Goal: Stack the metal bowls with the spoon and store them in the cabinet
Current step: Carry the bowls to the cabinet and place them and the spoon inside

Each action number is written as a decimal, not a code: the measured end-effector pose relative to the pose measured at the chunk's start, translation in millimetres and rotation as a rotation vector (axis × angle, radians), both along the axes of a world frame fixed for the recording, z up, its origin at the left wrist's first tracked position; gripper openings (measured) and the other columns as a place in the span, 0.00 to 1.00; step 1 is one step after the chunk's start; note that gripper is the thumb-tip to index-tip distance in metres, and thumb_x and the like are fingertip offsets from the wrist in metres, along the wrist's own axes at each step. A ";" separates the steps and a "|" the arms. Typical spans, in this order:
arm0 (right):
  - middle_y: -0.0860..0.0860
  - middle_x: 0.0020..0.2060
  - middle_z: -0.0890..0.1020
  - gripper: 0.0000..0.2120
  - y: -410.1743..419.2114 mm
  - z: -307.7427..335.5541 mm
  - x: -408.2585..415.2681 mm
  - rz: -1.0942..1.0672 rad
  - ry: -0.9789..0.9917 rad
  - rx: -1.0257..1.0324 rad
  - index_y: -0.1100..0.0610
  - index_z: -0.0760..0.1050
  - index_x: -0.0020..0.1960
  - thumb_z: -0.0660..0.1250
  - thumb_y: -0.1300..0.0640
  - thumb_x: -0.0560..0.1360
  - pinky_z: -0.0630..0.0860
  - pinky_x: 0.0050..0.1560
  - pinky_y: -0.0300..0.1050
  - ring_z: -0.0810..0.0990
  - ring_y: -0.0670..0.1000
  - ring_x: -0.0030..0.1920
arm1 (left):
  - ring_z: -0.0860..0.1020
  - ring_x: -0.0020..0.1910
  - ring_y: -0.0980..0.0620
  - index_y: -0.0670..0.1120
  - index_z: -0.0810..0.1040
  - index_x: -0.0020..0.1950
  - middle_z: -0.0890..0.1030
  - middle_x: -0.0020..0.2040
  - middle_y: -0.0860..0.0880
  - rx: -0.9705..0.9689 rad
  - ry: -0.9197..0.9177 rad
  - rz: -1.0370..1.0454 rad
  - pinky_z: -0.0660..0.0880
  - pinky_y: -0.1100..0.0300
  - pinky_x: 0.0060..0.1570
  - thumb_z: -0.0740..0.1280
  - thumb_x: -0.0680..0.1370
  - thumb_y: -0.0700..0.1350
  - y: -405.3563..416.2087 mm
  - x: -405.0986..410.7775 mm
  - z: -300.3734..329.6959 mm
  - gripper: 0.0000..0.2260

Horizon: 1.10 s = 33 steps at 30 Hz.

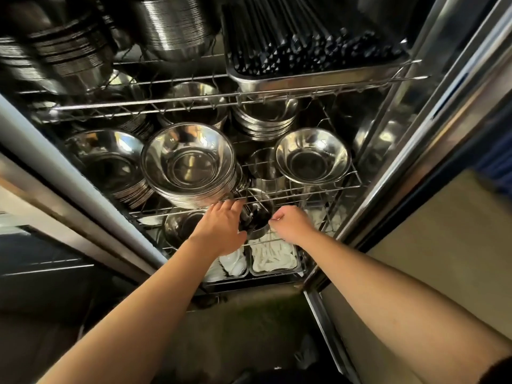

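Both my hands reach into an open steel cabinet, just under its middle wire shelf [318,189]. Between them sits a small stack of metal bowls [256,217] with something dark inside; whether that is the spoon I cannot tell. My left hand [221,225] grips the stack's left rim, fingers curled over it. My right hand [291,221] pinches the right rim. The stack hangs above the lowest shelf, partly hidden by the shelf wire and my fingers.
On the middle shelf stand tall stacks of metal bowls [191,164] and a single bowl [313,155]. A tray of black chopsticks [304,56] sits on the top shelf. White spoons fill trays [273,260] at the bottom. The cabinet door [432,112] is open to the right.
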State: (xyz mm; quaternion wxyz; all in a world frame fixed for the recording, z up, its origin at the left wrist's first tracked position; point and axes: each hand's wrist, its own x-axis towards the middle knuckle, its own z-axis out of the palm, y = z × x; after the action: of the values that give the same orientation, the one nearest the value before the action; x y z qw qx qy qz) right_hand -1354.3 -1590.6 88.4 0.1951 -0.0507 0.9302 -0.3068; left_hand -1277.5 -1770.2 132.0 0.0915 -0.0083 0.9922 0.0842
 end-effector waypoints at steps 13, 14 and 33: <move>0.49 0.54 0.78 0.13 71.3 82.4 -0.1 0.004 0.532 0.111 0.54 0.80 0.58 0.65 0.48 0.80 0.73 0.48 0.45 0.76 0.52 0.59 | 0.68 0.71 0.39 0.46 0.62 0.77 0.69 0.73 0.42 0.103 0.076 -0.035 0.70 0.46 0.67 0.67 0.77 0.55 39.2 -36.1 41.0 0.32; 0.51 0.59 0.78 0.17 74.8 85.6 -5.5 0.013 0.531 0.134 0.56 0.78 0.64 0.64 0.47 0.81 0.75 0.54 0.47 0.74 0.53 0.64 | 0.67 0.73 0.40 0.46 0.61 0.78 0.68 0.74 0.42 0.117 0.088 -0.045 0.69 0.46 0.68 0.68 0.77 0.55 43.5 -40.9 43.0 0.33; 0.55 0.83 0.39 0.44 92.9 80.8 -54.7 0.035 0.180 0.311 0.59 0.40 0.83 0.55 0.36 0.81 0.55 0.78 0.59 0.38 0.53 0.82 | 0.37 0.80 0.46 0.44 0.37 0.81 0.37 0.82 0.44 0.008 -0.046 -0.045 0.42 0.49 0.78 0.64 0.77 0.64 92.8 -89.0 29.0 0.48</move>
State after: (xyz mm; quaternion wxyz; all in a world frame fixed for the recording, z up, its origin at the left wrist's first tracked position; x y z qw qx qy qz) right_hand -1409.1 -1497.7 169.2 0.1220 -0.0631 0.9791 -0.1501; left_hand -1366.5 -1677.4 161.0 0.1160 0.0126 0.9895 0.0857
